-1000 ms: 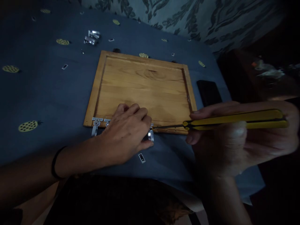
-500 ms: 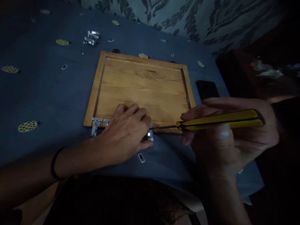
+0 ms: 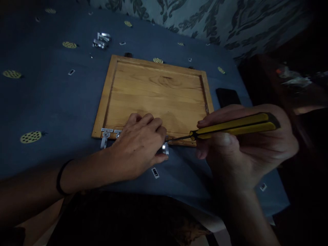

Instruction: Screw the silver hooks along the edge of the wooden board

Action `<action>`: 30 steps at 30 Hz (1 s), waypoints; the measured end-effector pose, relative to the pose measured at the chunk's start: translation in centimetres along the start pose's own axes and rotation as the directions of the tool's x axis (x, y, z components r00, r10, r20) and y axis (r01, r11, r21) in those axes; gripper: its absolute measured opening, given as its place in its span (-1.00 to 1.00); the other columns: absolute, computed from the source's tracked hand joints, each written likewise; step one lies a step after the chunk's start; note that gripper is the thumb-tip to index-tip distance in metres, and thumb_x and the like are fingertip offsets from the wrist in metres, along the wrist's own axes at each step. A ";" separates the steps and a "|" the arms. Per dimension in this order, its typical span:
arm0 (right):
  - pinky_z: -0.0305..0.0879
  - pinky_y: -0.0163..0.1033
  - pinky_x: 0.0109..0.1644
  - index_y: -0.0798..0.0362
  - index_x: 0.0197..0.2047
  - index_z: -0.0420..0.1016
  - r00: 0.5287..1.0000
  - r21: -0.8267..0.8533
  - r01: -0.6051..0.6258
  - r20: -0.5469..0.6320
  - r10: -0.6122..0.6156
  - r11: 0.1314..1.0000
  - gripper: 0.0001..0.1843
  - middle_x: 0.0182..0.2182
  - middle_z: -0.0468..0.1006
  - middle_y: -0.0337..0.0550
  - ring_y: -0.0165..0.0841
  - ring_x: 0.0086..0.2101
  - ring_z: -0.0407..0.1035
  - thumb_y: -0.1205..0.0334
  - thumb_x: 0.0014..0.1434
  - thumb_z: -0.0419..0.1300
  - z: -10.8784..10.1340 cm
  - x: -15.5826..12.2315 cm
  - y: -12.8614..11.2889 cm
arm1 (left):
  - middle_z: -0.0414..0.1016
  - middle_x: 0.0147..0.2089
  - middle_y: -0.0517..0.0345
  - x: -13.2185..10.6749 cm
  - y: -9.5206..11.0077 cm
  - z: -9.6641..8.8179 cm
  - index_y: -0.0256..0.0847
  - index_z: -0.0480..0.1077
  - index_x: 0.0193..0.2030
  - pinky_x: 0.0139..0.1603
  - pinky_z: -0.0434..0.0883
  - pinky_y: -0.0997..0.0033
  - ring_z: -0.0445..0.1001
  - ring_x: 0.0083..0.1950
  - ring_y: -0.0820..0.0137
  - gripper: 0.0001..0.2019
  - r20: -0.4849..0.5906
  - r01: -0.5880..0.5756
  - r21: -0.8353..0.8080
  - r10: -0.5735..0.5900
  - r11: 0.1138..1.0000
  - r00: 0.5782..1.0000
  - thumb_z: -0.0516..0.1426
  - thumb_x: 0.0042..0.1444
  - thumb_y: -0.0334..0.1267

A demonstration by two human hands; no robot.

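Holding hinge (image 3: 165,148) at near edge of wooden panel (image 3: 159,99) under curled left hand (image 3: 142,147); gripping screwdriver (image 3: 233,126) in closed right hand (image 3: 246,150), pointed close beside left hand. Probably screwing hinge down; calling next for steady, straight pressure.

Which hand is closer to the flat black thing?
Right: the right hand is this side of the flat black thing; the left hand is farther, at the near edge of the board.
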State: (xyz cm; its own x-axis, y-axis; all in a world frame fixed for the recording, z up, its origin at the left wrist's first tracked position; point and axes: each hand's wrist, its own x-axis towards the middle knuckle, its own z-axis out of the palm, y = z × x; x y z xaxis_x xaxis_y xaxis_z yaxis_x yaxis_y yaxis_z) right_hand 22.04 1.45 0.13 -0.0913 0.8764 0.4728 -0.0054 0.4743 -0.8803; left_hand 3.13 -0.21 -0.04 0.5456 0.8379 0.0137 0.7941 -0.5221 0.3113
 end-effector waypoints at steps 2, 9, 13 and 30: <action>0.21 -0.12 -0.74 -0.20 -0.21 0.65 0.999 -0.010 -0.026 0.026 0.026 1.000 -0.85 -0.26 0.63 -0.30 -0.44 -0.68 0.27 0.21 0.14 0.46 0.2 0.1 -0.2 | 0.55 -0.04 -0.06 0.0 0.0 -0.1 -0.29 0.53 -0.09 0.08 0.32 0.03 0.46 0.09 0.04 -0.68 0.003 0.000 -0.011 0.000 1.000 1.000 0.30 0.27 -0.03; 0.42 -0.13 -0.57 -0.27 -0.11 0.70 0.961 -0.202 0.090 0.276 -0.031 0.975 -0.79 -0.34 0.68 -0.31 -0.32 -0.57 0.47 0.25 0.20 0.40 -0.1 1.5 -1.6 | 0.56 0.07 -0.07 -0.1 0.0 -0.1 -0.29 0.52 0.02 0.15 0.31 -0.02 0.43 0.17 0.02 -0.65 0.026 0.012 -0.033 -0.011 0.999 1.000 0.31 0.27 -0.06; 0.41 -0.18 -0.63 -0.31 -0.04 0.71 0.918 -0.198 0.123 0.396 -0.036 0.972 -0.73 -0.19 0.75 -0.28 -0.28 -0.51 0.55 0.22 0.22 0.38 -1.0 2.4 -1.6 | 0.55 0.13 -0.09 0.0 0.0 -0.1 -0.26 0.52 0.00 0.16 0.32 -0.01 0.43 0.20 0.03 -0.67 0.025 0.009 -0.034 -0.008 0.999 1.000 0.30 0.28 -0.04; 0.65 -0.13 -0.40 -0.25 -0.07 0.74 0.872 -0.136 0.083 0.489 -0.006 0.987 -0.59 -0.23 0.76 -0.24 -0.17 -0.32 0.66 0.33 0.00 0.51 0.3 4.0 -2.7 | 0.57 0.17 -0.05 -0.6 -0.3 0.6 -0.24 0.45 0.18 0.17 0.33 -0.01 0.45 0.21 0.04 -0.63 -0.091 -0.045 -0.087 0.037 0.995 0.995 0.27 0.30 -0.17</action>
State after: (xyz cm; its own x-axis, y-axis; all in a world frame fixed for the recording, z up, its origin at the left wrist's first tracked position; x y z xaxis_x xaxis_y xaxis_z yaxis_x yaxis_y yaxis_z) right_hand 21.39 3.61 4.38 -0.5667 0.7210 0.3987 0.1222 0.5521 -0.8248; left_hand 2.73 -0.61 -0.73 0.5476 0.8292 0.1119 0.7427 -0.5433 0.3914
